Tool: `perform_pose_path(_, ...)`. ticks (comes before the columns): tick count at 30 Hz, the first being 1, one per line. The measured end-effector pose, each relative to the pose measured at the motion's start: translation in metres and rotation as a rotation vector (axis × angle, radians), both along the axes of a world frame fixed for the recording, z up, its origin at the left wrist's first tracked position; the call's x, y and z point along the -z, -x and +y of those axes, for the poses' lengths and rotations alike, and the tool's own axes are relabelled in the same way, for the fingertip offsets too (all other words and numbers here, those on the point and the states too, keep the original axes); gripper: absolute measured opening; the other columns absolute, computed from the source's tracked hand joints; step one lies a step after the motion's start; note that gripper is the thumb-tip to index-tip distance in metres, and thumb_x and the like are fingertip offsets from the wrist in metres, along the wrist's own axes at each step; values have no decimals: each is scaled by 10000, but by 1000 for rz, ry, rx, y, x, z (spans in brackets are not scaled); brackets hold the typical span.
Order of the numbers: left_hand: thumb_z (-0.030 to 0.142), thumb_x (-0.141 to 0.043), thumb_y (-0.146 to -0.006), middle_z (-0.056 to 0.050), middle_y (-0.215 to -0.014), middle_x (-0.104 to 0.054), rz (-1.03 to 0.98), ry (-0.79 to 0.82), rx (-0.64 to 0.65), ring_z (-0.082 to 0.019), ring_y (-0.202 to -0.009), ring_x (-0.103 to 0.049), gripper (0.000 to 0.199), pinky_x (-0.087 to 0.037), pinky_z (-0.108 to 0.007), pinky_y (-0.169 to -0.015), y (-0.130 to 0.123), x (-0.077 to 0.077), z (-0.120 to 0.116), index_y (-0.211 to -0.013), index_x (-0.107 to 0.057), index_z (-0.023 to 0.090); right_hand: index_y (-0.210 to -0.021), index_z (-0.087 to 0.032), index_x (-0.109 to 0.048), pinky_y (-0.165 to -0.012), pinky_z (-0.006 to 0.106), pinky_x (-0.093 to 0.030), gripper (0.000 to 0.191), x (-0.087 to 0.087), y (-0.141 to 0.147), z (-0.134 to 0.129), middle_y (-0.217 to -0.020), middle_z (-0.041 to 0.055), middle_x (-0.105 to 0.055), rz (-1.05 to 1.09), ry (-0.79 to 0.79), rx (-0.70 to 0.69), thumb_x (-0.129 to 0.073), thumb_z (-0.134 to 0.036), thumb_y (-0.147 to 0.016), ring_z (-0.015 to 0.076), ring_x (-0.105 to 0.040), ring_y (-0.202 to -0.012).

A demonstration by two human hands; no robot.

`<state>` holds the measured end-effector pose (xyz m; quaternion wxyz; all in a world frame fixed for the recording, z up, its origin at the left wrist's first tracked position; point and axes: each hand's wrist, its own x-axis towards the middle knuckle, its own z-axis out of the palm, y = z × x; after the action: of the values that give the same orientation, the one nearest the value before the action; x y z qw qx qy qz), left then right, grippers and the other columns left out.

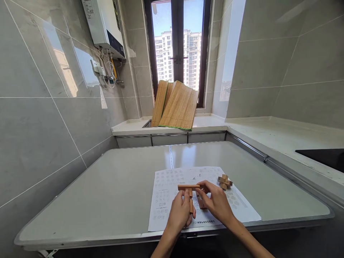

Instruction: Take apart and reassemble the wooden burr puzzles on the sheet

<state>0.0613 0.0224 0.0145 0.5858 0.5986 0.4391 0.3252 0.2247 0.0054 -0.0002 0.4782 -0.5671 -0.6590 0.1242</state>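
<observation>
My left hand (pixel 179 211) is closed around an upright notched wooden puzzle piece (pixel 191 206). Across its top lies a second wooden puzzle piece (pixel 185 187), level, its right end pinched by the thumb and fingers of my right hand (pixel 215 200). The two pieces touch and form a T shape. Beneath my right hand, another wooden block (pixel 202 203) rests on the printed sheet, partly covered by the fingers. An assembled wooden burr puzzle (pixel 225 182) sits at the sheet's right edge, beyond my right hand.
The white paper sheet (pixel 166 197) with printed diagrams lies on a pale folding table (pixel 107 200). A counter (pixel 268 130) runs along the back and right, with a black panel (pixel 322 157). A folded bamboo mat (pixel 180 104) leans by the window; a water heater (pixel 104 25) hangs left.
</observation>
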Motion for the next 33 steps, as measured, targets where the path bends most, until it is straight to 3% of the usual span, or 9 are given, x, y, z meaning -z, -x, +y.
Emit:
perform_pose_path(9,749,-349,-909,83,-501,-569,-26,37,44,-44,-230,-278,515,-174,-190,-311,0,1,6,-869,-383,237,-977,-222,-663,-627,325,-513,309,5,0,6,-876,84,-758,15,37,47,-481,-471,-977,259,-715,-779)
perform_pose_path(21,635,-324,-973,86,-460,-548,72,-85,-23,-93,-234,-414,415,-268,-192,-270,-5,-20,5,-873,-395,238,-986,-218,-663,-601,317,-500,314,-6,2,8,-833,68,-756,-2,-39,104,-484,-476,-988,240,-710,-707)
perform_pose_path(27,660,-431,-928,48,-535,-624,-53,91,142,-77,-288,-462,441,-263,-167,-311,9,-24,14,-899,-419,220,-932,-232,-660,-543,308,-465,305,-9,5,-2,-818,69,-750,-11,-18,125,-513,-495,-974,243,-699,-684)
perform_pose_path(33,703,-369,-925,43,-502,-613,-20,13,20,-130,-283,-523,467,-280,-193,-300,-10,-18,-4,-875,-385,239,-898,-229,-633,-627,319,-472,247,-15,13,6,-777,45,-738,-29,-57,232,-518,-435,-970,237,-701,-689)
